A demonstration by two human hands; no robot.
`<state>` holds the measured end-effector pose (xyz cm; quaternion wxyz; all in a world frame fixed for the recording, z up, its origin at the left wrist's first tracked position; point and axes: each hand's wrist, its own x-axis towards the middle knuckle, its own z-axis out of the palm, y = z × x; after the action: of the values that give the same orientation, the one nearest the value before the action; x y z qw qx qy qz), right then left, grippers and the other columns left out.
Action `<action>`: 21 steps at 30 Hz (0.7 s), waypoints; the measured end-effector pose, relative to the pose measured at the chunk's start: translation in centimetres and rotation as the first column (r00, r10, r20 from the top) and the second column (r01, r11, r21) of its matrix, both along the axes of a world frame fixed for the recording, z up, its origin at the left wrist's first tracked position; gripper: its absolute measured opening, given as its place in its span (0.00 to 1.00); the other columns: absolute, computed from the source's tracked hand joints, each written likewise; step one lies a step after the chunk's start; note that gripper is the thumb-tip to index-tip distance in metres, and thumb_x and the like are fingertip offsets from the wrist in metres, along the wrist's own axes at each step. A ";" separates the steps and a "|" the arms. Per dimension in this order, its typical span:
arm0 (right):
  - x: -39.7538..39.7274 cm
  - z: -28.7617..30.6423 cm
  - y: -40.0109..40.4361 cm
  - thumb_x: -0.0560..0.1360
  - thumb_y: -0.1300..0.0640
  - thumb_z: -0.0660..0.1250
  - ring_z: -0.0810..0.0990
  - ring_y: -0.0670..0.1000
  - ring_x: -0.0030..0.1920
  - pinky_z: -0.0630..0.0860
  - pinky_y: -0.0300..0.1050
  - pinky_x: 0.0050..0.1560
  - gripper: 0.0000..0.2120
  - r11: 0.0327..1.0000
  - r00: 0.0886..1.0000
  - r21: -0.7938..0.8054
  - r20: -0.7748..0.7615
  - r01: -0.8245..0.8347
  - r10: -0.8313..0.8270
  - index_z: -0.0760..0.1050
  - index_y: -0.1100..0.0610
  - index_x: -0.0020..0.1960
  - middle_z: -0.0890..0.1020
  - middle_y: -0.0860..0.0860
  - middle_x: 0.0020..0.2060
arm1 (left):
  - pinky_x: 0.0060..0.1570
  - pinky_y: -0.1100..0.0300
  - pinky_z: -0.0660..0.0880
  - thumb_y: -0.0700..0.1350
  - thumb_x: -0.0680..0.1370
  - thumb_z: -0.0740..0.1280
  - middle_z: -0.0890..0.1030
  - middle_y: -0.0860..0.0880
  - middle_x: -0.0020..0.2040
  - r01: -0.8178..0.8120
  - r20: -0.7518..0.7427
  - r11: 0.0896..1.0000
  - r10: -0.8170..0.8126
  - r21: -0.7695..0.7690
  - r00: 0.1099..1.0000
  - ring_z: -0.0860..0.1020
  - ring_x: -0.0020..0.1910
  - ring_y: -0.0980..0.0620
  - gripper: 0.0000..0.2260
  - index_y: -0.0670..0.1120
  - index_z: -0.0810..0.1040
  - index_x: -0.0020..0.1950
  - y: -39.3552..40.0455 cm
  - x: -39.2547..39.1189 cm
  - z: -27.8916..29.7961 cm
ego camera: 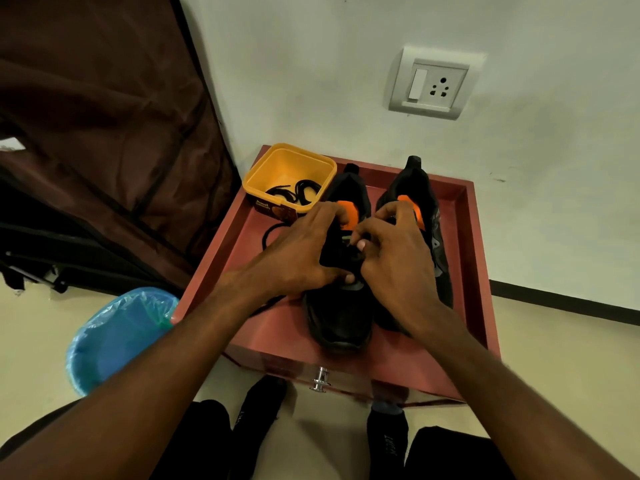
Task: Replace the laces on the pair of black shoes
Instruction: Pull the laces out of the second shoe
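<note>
L hand [304, 251]: my fingers curl over the near shoe [341, 317] on the red tray [474, 237], steadying its tongue.
R hand [391, 251]: pinching lace at the eyelets – can't tell which end.
Tip: keep lace flat, feed thru w/o twist – spares sit in yellow tub [313, 161].
Other shoe [420, 188]: just beside.

both hands cover the lacing area of the left black shoe [341, 317], so the eyelets and any lace held there cannot be made out. the right hand [394, 261] hides much of the right black shoe [420, 188]. the forearms run off the bottom edge.
</note>
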<state>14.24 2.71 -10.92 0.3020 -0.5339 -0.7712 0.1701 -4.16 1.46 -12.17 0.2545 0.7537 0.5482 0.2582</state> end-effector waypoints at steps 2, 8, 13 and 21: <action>0.2 -0.1 0.0 0.78 0.59 0.70 0.75 0.52 0.60 0.81 0.56 0.49 0.08 0.999 0.999 0.030 0.037 -0.014 0.013 0.82 0.49 0.56 0.69 0.48 0.62 | 0.45 0.64 0.75 0.52 0.67 0.83 0.72 0.57 0.58 -0.017 0.054 0.999 0.019 -0.031 0.998 0.76 0.53 0.58 0.38 0.54 0.62 0.68 0.0 0.0 0.1; -0.9 -0.7 -0.2 0.78 0.55 0.69 0.69 0.58 0.67 0.75 0.63 0.59 0.11 0.997 0.949 -0.043 0.305 -0.069 0.079 0.82 0.51 0.61 0.64 0.49 0.74 | 0.39 0.65 0.73 0.44 0.70 0.79 0.75 0.53 0.55 -0.007 0.111 1.000 0.011 -0.031 0.994 0.78 0.46 0.55 0.36 0.50 0.60 0.70 0.3 0.1 -0.5; -1.0 -0.3 0.5 0.75 0.69 0.71 0.78 0.33 0.45 0.78 0.30 0.39 0.13 0.982 0.990 -0.171 -0.131 -0.077 0.055 0.82 0.61 0.59 0.77 0.42 0.54 | 0.39 0.72 0.71 0.49 0.69 0.82 0.72 0.56 0.58 -0.025 0.106 0.999 0.030 -0.042 0.994 0.76 0.45 0.62 0.40 0.53 0.59 0.71 -0.1 -0.2 -0.8; 2.1 0.2 1.7 0.78 0.60 0.73 0.78 0.32 0.53 0.73 0.23 0.50 0.05 0.909 0.927 -0.368 -0.373 -0.196 0.049 0.85 0.58 0.53 0.75 0.47 0.62 | 0.35 0.74 0.69 0.53 0.67 0.84 0.70 0.59 0.60 -0.065 0.116 0.994 0.075 -0.086 0.990 0.74 0.40 0.63 0.43 0.56 0.59 0.71 -0.4 -0.3 -0.4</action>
<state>16.33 4.40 -10.71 0.3097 -0.4940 -0.6855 0.4360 -4.43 1.04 -12.60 0.3083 0.7060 0.5683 0.2890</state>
